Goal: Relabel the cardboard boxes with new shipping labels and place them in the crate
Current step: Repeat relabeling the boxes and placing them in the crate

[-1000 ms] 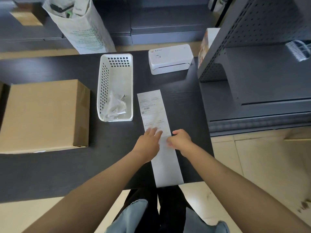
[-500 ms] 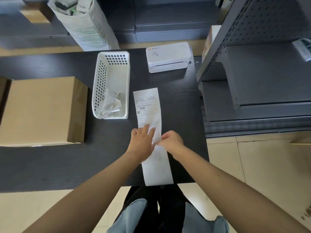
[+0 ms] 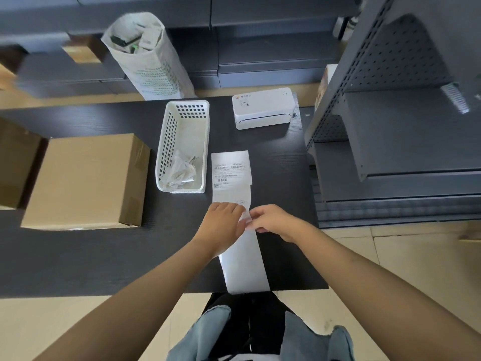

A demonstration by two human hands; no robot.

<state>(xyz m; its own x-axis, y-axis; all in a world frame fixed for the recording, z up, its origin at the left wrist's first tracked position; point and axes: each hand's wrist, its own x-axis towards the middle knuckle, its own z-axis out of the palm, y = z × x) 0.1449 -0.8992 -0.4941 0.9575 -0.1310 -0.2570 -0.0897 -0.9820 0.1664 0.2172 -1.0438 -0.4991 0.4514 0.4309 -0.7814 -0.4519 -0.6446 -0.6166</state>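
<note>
1. Paper first: the label strip (image 3: pixel 242 246) lies on the black table (image 3: pixel 78 256) at six o'clock, running toward twelve.
2. My left hand (image 3: pixel 221 225) presses flat on the strip; my right hand (image 3: pixel 273 221) pinches a lifted label corner.
3. The cardboard box (image 3: pixel 86 181) waits at nine o'clock, beside the white basket (image 3: pixel 182 144).
4. Risk, I judge: peeling too fast could tear or curl the label onto itself.
5. If my left hand slips, the whole strip could lift.

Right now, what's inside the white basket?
The basket holds crumpled scraps of paper bunched at its near end; the far end looks bare. Whatever lies under the scraps is covered, so I can't tell.
</note>
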